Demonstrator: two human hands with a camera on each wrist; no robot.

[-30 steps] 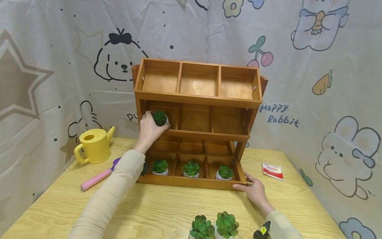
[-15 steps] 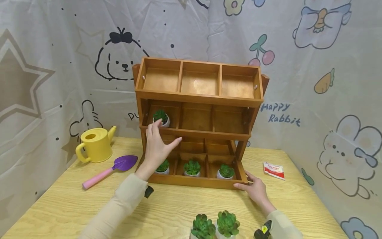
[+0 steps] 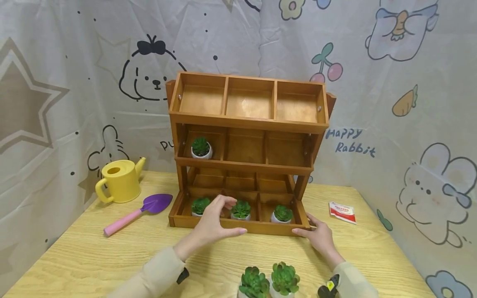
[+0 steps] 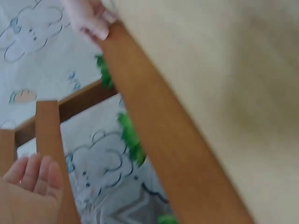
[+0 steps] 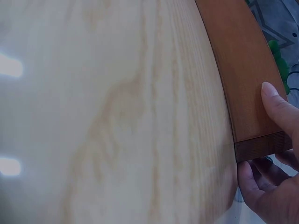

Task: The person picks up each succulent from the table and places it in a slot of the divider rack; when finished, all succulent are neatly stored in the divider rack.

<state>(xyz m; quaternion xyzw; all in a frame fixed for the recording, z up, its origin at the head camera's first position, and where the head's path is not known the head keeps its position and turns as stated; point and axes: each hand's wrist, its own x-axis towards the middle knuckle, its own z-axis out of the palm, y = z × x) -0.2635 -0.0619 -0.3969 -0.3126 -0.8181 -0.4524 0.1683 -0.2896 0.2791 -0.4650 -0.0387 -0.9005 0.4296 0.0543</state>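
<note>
A brown wooden tiered plant shelf [image 3: 242, 167] with three-compartment trays stands on the table. My left hand [image 3: 214, 223] holds nothing; its thumb and fingers are spread apart in front of the bottom tray, partly covering that tray. My right hand [image 3: 316, 236] grips the bottom tray's right front corner, thumb on the front board [image 5: 247, 70] and fingers round the end. One potted succulent [image 3: 201, 148] sits in the left compartment of the middle tier. Below, the bottom tray has a left succulent [image 3: 200, 206], a middle succulent [image 3: 241, 210] and a right succulent [image 3: 282, 213].
Two more potted succulents [image 3: 285, 279] stand at the table's near edge. To the left are a yellow watering can [image 3: 121, 182] and a purple trowel with a pink handle [image 3: 138, 213]. A red-and-white packet [image 3: 342, 212] lies right of the shelf. Printed cloth hangs behind.
My left hand has let go of the succulent in the middle tier's left compartment. It has come down and to the right, before the bottom tray. The right hand keeps its grip.
</note>
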